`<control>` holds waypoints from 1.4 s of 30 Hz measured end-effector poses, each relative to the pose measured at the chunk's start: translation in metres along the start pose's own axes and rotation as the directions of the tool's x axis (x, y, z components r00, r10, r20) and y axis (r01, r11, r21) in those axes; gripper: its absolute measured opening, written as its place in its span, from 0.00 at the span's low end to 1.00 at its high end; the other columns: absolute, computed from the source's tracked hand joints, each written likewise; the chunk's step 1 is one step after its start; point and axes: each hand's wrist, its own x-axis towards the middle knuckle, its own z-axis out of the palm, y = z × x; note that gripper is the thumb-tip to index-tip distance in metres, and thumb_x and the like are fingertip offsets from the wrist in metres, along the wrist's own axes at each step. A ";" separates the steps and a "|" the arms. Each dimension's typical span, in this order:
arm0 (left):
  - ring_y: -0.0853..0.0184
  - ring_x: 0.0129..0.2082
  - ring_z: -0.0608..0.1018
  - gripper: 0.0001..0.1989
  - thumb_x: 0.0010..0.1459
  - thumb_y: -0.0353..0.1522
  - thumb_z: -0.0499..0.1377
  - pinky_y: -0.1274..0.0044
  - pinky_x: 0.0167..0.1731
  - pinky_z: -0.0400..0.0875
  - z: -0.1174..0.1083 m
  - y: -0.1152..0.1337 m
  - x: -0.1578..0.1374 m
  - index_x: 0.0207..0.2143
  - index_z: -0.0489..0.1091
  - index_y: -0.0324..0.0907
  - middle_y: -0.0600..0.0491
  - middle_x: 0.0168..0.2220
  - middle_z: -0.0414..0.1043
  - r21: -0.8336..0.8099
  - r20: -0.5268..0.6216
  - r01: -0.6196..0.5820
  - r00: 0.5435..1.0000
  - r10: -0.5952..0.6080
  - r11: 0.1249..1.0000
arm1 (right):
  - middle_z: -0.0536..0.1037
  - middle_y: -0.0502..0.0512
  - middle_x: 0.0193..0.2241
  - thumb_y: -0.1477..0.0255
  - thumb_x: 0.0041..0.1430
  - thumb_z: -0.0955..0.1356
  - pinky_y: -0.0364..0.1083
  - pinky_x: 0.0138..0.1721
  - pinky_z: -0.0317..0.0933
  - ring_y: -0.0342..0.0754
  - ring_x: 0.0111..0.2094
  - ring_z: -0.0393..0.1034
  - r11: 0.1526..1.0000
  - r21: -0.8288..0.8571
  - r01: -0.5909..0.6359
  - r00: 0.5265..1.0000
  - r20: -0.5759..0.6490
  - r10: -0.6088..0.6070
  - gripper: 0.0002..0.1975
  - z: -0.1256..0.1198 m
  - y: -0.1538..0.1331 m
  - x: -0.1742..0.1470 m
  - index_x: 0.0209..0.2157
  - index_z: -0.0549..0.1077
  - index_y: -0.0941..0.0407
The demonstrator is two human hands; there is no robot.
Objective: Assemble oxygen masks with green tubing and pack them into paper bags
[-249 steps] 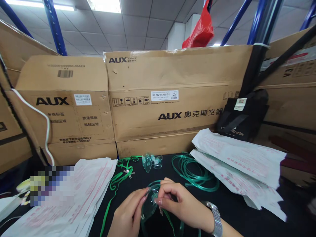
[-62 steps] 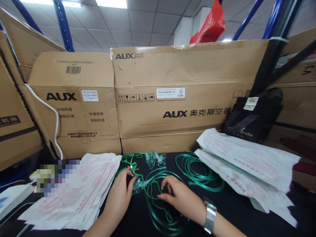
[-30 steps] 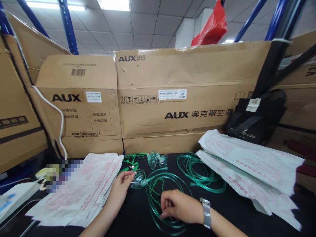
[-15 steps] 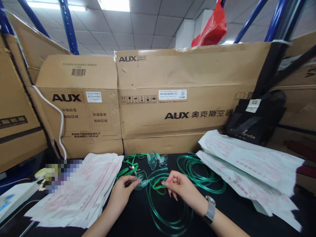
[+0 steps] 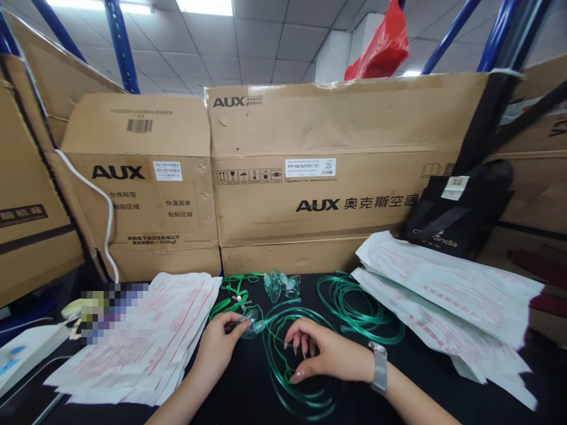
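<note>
My left hand (image 5: 225, 336) is closed, pinching a clear greenish oxygen mask (image 5: 254, 324) at its near-left side. From the mask's connector a coil of green tubing (image 5: 283, 407) runs over the black tabletop. To the right, my right hand (image 5: 316, 351) is above this coil, thumb and curled fingers apart. A thin green elastic strap (image 5: 275, 342) passes close to its fingertips; whether it touches them I cannot tell. Behind my hands lie more clear mask pieces (image 5: 281, 286), a bunch of green straps (image 5: 237, 292) and a second coil of green tubing (image 5: 358, 307).
White printed pouches are stacked at left (image 5: 146, 336) and right (image 5: 447, 283). AUX cardboard boxes (image 5: 345, 136) wall off the back. A black bag (image 5: 460, 215) stands at right rear. A white power strip (image 5: 31, 351) and cables lie far left.
My right hand has opened from a pinch on the green strap and turned, its thumb now lower and nearer. The strap hangs longer and lower. My left hand still holds the mask.
</note>
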 end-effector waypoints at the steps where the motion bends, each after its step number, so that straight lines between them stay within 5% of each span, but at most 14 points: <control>1: 0.59 0.32 0.76 0.12 0.42 0.40 0.59 0.70 0.36 0.67 0.000 -0.001 0.000 0.25 0.73 0.40 0.49 0.29 0.76 0.002 -0.001 -0.005 1.000 0.005 1.000 | 0.65 0.48 0.30 0.63 0.36 0.73 0.40 0.30 0.58 0.41 0.30 0.59 0.999 -0.050 -0.006 1.000 -0.007 0.006 0.22 0.004 0.001 0.000 0.36 0.68 0.55; 5: 0.60 0.32 0.76 0.11 0.43 0.38 0.59 0.71 0.35 0.68 0.002 -0.005 0.001 0.25 0.72 0.40 0.50 0.28 0.76 0.014 -0.004 -0.026 1.000 0.026 1.000 | 0.65 0.47 0.26 0.65 0.40 0.72 0.39 0.27 0.55 0.40 0.27 0.59 0.986 -0.165 0.013 1.000 0.008 -0.012 0.14 0.022 0.005 0.005 0.29 0.68 0.56; 9: 0.61 0.31 0.76 0.09 0.44 0.37 0.58 0.71 0.35 0.68 0.004 -0.010 0.002 0.25 0.71 0.39 0.49 0.28 0.75 0.034 -0.017 -0.059 0.998 0.060 0.998 | 0.65 0.45 0.20 0.70 0.49 0.67 0.38 0.24 0.54 0.39 0.22 0.60 0.997 -0.080 0.002 1.000 0.002 -0.001 0.07 0.032 0.004 0.007 0.23 0.66 0.57; 14: 0.61 0.33 0.74 0.06 0.46 0.34 0.58 0.70 0.37 0.67 0.004 -0.005 -0.002 0.25 0.70 0.40 0.50 0.29 0.72 0.074 -0.040 -0.145 0.988 0.148 0.987 | 0.67 0.49 0.27 0.68 0.49 0.67 0.39 0.23 0.57 0.38 0.23 0.62 0.983 0.166 0.081 0.963 -0.268 -0.034 0.11 0.023 0.003 0.009 0.22 0.62 0.57; 18: 0.62 0.37 0.72 0.04 0.49 0.33 0.56 0.69 0.42 0.64 0.003 0.009 -0.011 0.25 0.69 0.43 0.51 0.33 0.71 0.125 -0.026 -0.272 0.960 0.277 0.954 | 0.71 0.53 0.29 0.64 0.47 0.67 0.39 0.15 0.57 0.41 0.19 0.68 0.818 0.545 0.181 0.946 -0.324 0.007 0.15 0.010 0.000 0.010 0.22 0.56 0.56; 24: 0.63 0.35 0.74 0.07 0.53 0.34 0.54 0.62 0.47 0.58 0.005 0.024 -0.027 0.30 0.71 0.48 0.55 0.32 0.75 0.374 0.067 -0.483 0.866 0.496 0.792 | 0.73 0.47 0.17 0.67 0.47 0.68 0.36 0.12 0.52 0.39 0.12 0.65 0.667 0.726 0.167 0.946 -0.308 0.098 0.16 0.006 -0.012 0.007 0.24 0.55 0.56; 32: 0.60 0.40 0.74 0.08 0.49 0.37 0.58 0.63 0.47 0.62 0.015 0.028 -0.036 0.32 0.74 0.49 0.55 0.33 0.77 0.303 0.038 -0.282 0.958 0.284 0.910 | 0.70 0.42 0.15 0.68 0.42 0.72 0.35 0.12 0.54 0.38 0.12 0.64 0.647 0.755 0.109 0.968 -0.228 0.103 0.17 0.024 -0.009 0.010 0.29 0.59 0.57; 37: 0.61 0.39 0.73 0.08 0.49 0.38 0.57 0.62 0.48 0.59 0.015 0.028 -0.036 0.32 0.73 0.48 0.54 0.33 0.77 0.304 0.045 -0.308 0.950 0.309 0.902 | 0.69 0.42 0.16 0.67 0.42 0.71 0.38 0.16 0.60 0.38 0.14 0.64 0.652 0.749 0.118 0.962 -0.249 0.111 0.18 0.026 -0.009 0.011 0.34 0.63 0.58; 42: 0.61 0.39 0.73 0.08 0.51 0.38 0.56 0.62 0.48 0.58 0.014 0.029 -0.036 0.33 0.73 0.48 0.54 0.34 0.77 0.355 0.046 -0.362 0.928 0.371 0.862 | 0.69 0.44 0.16 0.67 0.36 0.73 0.40 0.20 0.61 0.37 0.15 0.63 0.742 0.670 0.028 0.963 -0.217 0.160 0.17 0.022 -0.006 0.012 0.25 0.65 0.59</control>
